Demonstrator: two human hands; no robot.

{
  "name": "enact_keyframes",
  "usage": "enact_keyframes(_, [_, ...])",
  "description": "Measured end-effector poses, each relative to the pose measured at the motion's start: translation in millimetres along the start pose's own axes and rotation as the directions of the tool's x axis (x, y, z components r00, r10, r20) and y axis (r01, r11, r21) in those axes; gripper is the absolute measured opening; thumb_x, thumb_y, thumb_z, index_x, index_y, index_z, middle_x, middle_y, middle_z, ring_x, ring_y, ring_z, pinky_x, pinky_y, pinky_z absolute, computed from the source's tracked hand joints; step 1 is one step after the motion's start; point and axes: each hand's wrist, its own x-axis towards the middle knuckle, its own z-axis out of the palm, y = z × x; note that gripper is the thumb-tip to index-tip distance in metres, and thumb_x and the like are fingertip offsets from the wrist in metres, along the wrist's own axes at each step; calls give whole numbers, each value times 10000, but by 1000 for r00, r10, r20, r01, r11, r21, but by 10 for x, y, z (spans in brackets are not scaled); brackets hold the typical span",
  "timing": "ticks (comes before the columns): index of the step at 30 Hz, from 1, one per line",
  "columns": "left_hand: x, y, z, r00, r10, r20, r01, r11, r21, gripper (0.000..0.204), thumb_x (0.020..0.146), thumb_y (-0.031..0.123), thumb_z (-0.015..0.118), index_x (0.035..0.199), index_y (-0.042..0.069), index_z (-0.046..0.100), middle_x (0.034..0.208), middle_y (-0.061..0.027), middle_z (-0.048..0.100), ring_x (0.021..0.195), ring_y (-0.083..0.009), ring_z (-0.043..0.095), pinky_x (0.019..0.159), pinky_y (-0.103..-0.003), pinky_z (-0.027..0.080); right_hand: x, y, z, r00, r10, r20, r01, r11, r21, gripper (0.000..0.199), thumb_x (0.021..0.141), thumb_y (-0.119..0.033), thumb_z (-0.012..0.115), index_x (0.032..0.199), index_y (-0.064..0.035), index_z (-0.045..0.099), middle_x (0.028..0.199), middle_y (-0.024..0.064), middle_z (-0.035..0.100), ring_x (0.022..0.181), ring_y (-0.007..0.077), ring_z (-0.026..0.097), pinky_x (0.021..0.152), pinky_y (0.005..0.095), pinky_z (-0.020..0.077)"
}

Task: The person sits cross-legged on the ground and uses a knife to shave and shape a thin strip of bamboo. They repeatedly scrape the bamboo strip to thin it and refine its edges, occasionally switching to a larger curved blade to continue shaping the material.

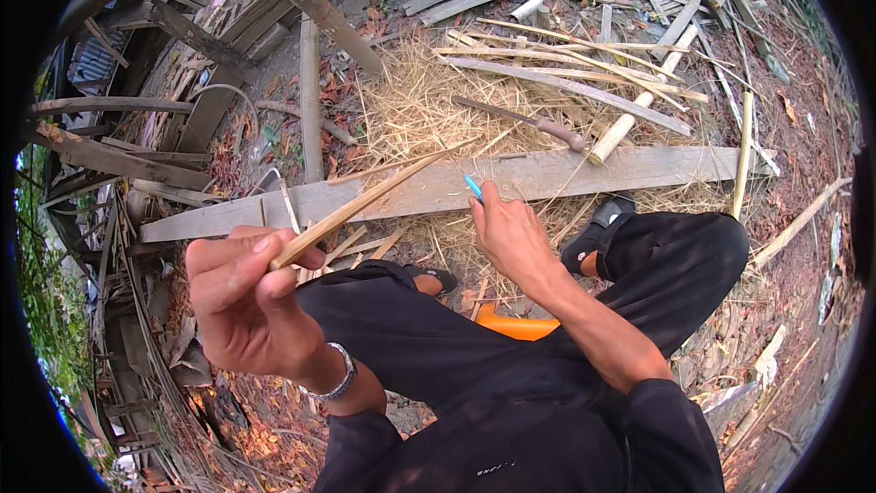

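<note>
My left hand [251,306], a metal bracelet at its wrist, pinches the near end of a split bamboo strip [365,200] between thumb and fingers. The strip slants up and away to the right, its far end above a long grey board [547,173]. My right hand [511,230] is closed on a slim light-blue pen [472,186], its blue end pointing up and left over the board. Most of the pen is hidden by the fingers. Beyond the board a knife [538,124] with a wooden handle lies on pale shavings [415,110].
Several bamboo strips [584,82] and a bamboo pole [639,110] lie beyond the board. Upright poles [311,82] and stacked planks [137,164] stand at the left. An orange seat [516,324] shows between my legs. A hacksaw-like metal frame [285,192] leans near the board's left part.
</note>
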Motion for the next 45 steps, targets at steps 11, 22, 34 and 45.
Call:
enact_keyframes(11, [61, -71, 1, 997, 36, 63, -42, 994, 99, 153, 916, 50, 604, 985, -82, 570, 834, -145, 560, 612, -178, 582, 544, -250, 474, 576, 459, 547, 982, -47, -183, 21, 990, -140, 196, 971, -214, 454, 947, -20, 437, 671, 239, 613, 618, 433, 624, 544, 514, 520])
enact_keyframes(22, [572, -345, 81, 975, -173, 143, 189, 976, -109, 131, 951, 36, 558, 1028, -58, 606, 937, -84, 605, 738, -101, 568, 691, -234, 472, 549, 1159, -97, 864, 125, 488, -504, 185, 844, 329, 1030, -382, 308, 876, -109, 409, 538, -82, 254, 393, 36, 207, 329, 230, 190])
enact_keyframes(34, [471, -279, 383, 988, -128, 81, 139, 978, -154, 160, 976, 85, 525, 1031, -61, 560, 953, -174, 679, 706, -99, 564, 663, -219, 484, 666, 265, 158, 978, 12, -208, -29, 997, -76, 300, 982, -253, 440, 928, 27, 534, 679, 244, 636, 653, 444, 644, 626, 534, 519])
enact_keyframes(45, [358, -468, -130, 984, -175, -30, 176, 984, 36, 147, 968, 63, 533, 1041, -61, 561, 939, -225, 685, 664, -114, 594, 638, -218, 495, 1020, 521, 198, 732, -163, 662, -598, 312, 738, 364, 1018, -428, 332, 828, -122, 387, 547, -85, 236, 413, 34, 179, 349, 204, 174])
